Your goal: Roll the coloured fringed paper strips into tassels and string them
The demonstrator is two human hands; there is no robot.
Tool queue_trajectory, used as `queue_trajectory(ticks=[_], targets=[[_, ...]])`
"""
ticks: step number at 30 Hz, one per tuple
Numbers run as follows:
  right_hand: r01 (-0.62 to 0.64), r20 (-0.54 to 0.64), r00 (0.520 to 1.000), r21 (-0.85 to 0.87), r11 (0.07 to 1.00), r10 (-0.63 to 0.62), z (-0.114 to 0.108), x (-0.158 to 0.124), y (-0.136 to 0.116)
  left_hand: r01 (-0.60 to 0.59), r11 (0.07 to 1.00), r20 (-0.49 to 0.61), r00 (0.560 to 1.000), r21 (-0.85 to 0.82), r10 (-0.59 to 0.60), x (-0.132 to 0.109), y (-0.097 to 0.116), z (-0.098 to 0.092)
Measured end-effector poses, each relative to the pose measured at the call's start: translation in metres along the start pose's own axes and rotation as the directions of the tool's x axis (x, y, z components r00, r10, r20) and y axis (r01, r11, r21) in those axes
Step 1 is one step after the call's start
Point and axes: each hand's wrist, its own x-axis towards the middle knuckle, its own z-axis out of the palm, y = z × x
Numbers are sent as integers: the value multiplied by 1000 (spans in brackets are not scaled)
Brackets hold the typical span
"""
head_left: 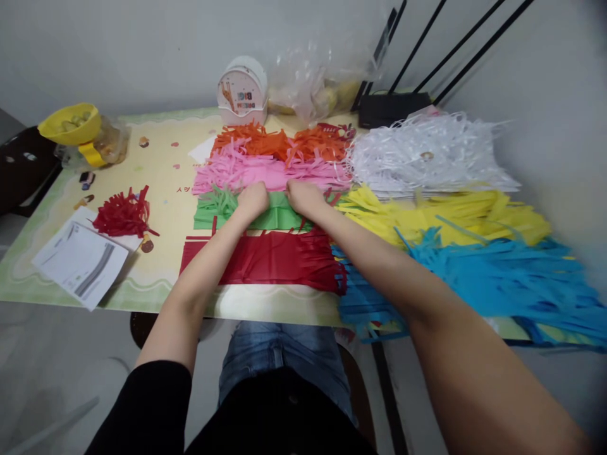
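Observation:
My left hand (pixel 255 200) and my right hand (pixel 306 201) are both closed, a small gap apart, at the upper edge of the green fringed tissue paper (pixel 279 213). Their fingertips are hidden, but they appear to grip that green sheet. Just beyond the knuckles lies pink fringed paper (pixel 268 172), with orange fringed paper (pixel 270 146) behind it. A dark red fringed sheet (pixel 270 258) lies flat on the near side, below my wrists.
To the right are white fringed paper (pixel 422 151), yellow (pixel 427 218) and blue (pixel 497 272) fringed stacks. A black router (pixel 393 110) and plastic bag (pixel 317 95) stand behind. At left lie a red shredded bunch (pixel 123 215), a printed paper (pixel 80 262) and a yellow bowl (pixel 69 126).

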Motion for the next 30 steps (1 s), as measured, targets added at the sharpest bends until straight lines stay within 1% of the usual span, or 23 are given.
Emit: queue_trajectory(ticks=[7, 8, 9, 11, 12, 13, 14, 15, 17, 19, 20, 22, 24, 25, 27, 30], targets=[[58, 5, 998, -61, 996, -57, 7, -3, -2, -13, 997, -69, 997, 70, 18, -17, 5, 7], [64, 6, 998, -65, 996, -63, 9, -4, -2, -26, 996, -94, 995, 84, 34, -20, 5, 7], [68, 4, 998, -67, 995, -68, 10, -4, -3, -59, 992, -133, 988, 109, 74, -23, 5, 8], [70, -4, 997, -68, 995, -71, 11, -4, -2, -191, 963, -192, 955, 190, 227, -27, 4, 9], [69, -9, 998, -68, 995, -70, 11, -4, -1, -276, 933, -184, 929, 230, 320, -28, 2, 10], [66, -14, 998, -68, 996, -67, 10, -4, 0, -352, 900, -153, 904, 258, 398, -29, 0, 11], [60, -18, 998, -68, 996, -62, 9, -3, 2, -408, 873, -109, 888, 266, 448, -29, -2, 12], [51, -22, 998, -68, 996, -53, 7, -3, 4, -434, 863, -67, 883, 259, 464, -29, -4, 13], [28, -31, 999, -72, 997, -30, 2, -5, 9, -426, 871, -37, 894, 244, 447, -29, -7, 16], [18, -64, 998, -83, 996, -23, -2, -11, 11, -394, 887, -53, 907, 239, 417, -28, -8, 19], [52, -87, 994, -101, 994, -61, -3, -15, 10, -381, 894, -60, 913, 235, 405, -28, -8, 20], [191, -109, 972, -150, 970, -208, -2, -25, 5, -358, 906, -70, 922, 227, 382, -28, -7, 22], [324, -88, 935, -187, 927, -344, 3, -33, -1, -341, 914, -76, 928, 219, 365, -28, -4, 22], [354, -70, 925, -194, 915, -373, 6, -35, -3, -333, 918, -79, 931, 216, 356, -29, -3, 22], [334, -60, 934, -195, 922, -351, 9, -36, -3, -318, 925, -86, 936, 209, 341, -31, -3, 20], [289, -59, 950, -203, 935, -307, 9, -31, 7, -295, 934, -97, 943, 203, 319, -32, -9, 16]])
